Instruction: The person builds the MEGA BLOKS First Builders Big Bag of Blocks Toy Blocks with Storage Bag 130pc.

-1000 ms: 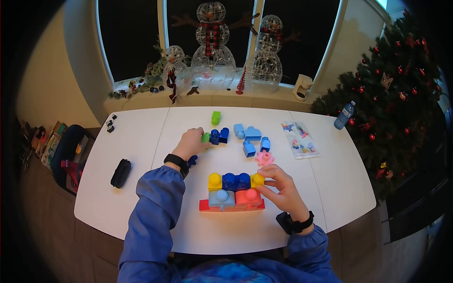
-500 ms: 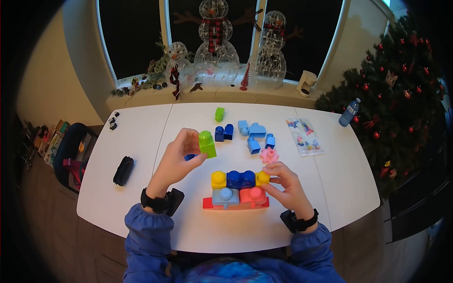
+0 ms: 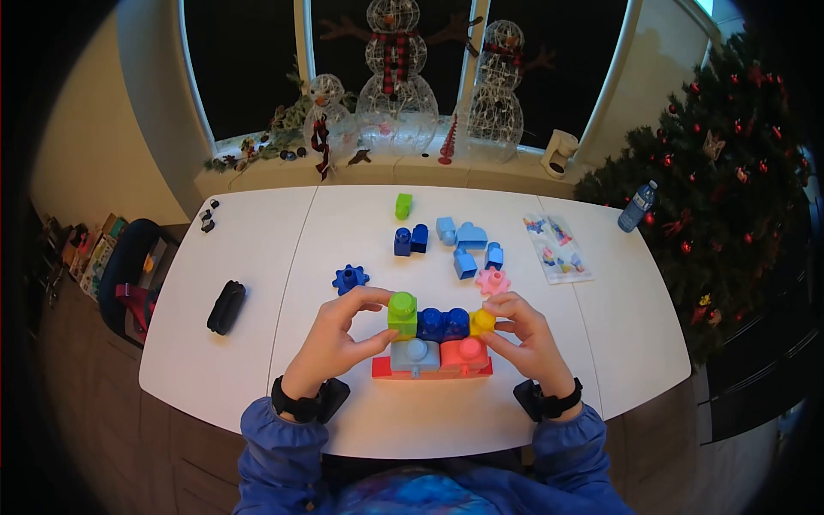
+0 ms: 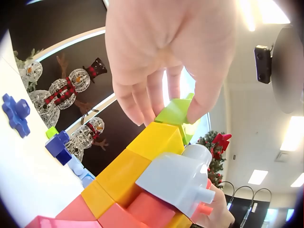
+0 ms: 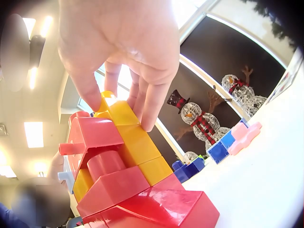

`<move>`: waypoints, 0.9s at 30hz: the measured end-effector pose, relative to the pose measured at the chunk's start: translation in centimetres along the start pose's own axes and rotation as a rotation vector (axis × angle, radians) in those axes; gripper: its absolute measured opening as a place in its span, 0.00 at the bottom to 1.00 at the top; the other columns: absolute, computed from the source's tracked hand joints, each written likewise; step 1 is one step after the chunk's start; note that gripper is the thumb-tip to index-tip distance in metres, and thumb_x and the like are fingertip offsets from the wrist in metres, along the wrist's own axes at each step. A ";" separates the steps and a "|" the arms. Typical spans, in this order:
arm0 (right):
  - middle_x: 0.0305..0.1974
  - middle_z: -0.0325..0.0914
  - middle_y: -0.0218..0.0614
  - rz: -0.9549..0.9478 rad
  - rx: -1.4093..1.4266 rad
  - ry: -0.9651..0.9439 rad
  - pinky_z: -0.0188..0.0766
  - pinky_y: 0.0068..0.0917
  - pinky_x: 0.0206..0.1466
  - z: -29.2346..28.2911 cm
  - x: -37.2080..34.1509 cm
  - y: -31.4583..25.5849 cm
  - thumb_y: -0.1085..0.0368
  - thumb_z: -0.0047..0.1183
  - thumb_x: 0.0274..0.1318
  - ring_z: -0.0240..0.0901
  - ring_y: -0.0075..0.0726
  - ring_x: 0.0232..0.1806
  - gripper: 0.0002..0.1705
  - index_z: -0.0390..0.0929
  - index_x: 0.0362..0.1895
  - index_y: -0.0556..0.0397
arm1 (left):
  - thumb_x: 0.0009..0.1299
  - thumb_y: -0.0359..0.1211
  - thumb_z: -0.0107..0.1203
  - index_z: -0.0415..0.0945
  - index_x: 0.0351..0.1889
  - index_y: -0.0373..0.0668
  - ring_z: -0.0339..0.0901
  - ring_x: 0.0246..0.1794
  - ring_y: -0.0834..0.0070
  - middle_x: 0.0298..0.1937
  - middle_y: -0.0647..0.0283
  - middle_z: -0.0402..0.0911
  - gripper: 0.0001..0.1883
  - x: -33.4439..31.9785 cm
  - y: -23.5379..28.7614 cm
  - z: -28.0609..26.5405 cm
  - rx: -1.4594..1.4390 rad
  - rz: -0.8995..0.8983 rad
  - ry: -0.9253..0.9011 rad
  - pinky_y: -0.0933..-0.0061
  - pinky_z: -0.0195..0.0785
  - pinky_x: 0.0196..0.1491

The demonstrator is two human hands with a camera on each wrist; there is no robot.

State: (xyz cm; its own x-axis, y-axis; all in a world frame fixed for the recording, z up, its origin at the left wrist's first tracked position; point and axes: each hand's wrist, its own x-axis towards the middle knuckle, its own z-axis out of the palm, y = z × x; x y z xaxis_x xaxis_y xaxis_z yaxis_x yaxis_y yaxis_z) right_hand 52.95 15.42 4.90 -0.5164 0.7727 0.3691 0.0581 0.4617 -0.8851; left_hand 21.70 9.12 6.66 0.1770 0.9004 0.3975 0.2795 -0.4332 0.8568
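My left hand (image 3: 330, 343) pinches a light green building block (image 3: 402, 318) between thumb and fingers. In the left wrist view its lower edge is right at the top of a yellow block (image 4: 156, 140) on the left end of the built-up stack. On the opposite end, my right hand (image 3: 530, 352) pinches a yellow block (image 3: 482, 322) at its stud. Dark blue blocks (image 3: 443, 324) sit between the two ends. In front of them are a grey-blue piece (image 3: 415, 353) and a coral piece (image 3: 463, 354), above a red base (image 3: 382, 369).
A dark blue gear (image 3: 350, 279) and a pink gear (image 3: 493, 281) lie behind the stack. Beyond are dark blue blocks (image 3: 402, 243), light blue blocks (image 3: 471, 236) and another green block (image 3: 403, 206). A printed sheet (image 3: 558, 249), bottle (image 3: 638, 206) and black case (image 3: 227, 307) lie further out.
My left hand has picked up the green block from the back of the table and brought it to the stack's left end. My right hand has stayed at the right yellow block.
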 end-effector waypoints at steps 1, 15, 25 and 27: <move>0.59 0.75 0.39 0.000 -0.004 -0.002 0.81 0.32 0.62 0.0 0.0 0.0 0.75 0.66 0.60 0.77 0.36 0.62 0.22 0.78 0.58 0.54 | 0.66 0.23 0.69 0.75 0.59 0.38 0.80 0.57 0.71 0.55 0.59 0.84 0.23 0.0 0.1 0.0 0.010 0.008 0.000 0.65 0.69 0.67; 0.52 0.80 0.36 -0.014 -0.081 -0.180 0.80 0.30 0.59 -2.5 3.7 -0.8 0.67 0.64 0.65 0.80 0.33 0.55 0.16 0.82 0.55 0.54 | 0.65 0.32 0.73 0.70 0.68 0.39 0.81 0.59 0.69 0.57 0.59 0.84 0.34 -1.3 2.2 1.6 0.077 -0.084 0.085 0.64 0.69 0.67; 0.53 0.81 0.42 -0.127 -0.732 -0.327 0.78 0.45 0.55 1.4 17.6 4.8 0.60 0.63 0.62 0.81 0.53 0.52 0.21 0.80 0.58 0.46 | 0.69 0.36 0.71 0.79 0.57 0.38 0.85 0.49 0.67 0.48 0.58 0.88 0.22 -1.5 0.1 2.7 0.070 -0.191 0.135 0.64 0.74 0.59; 0.54 0.80 0.41 -0.146 -0.835 -0.361 0.78 0.49 0.56 2.9 18.9 5.8 0.62 0.62 0.61 0.80 0.56 0.54 0.21 0.80 0.59 0.44 | 0.69 0.36 0.71 0.79 0.57 0.39 0.85 0.49 0.68 0.48 0.59 0.88 0.22 -1.5 0.1 2.6 0.075 -0.178 0.130 0.64 0.74 0.58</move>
State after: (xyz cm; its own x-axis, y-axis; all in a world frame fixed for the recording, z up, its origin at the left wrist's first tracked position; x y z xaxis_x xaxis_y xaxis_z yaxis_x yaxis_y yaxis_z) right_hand 41.10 31.42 5.91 -0.7941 0.5643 0.2258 0.4969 0.8167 -0.2934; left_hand 23.91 7.58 5.32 -0.0032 0.9583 0.2856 0.3661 -0.2646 0.8922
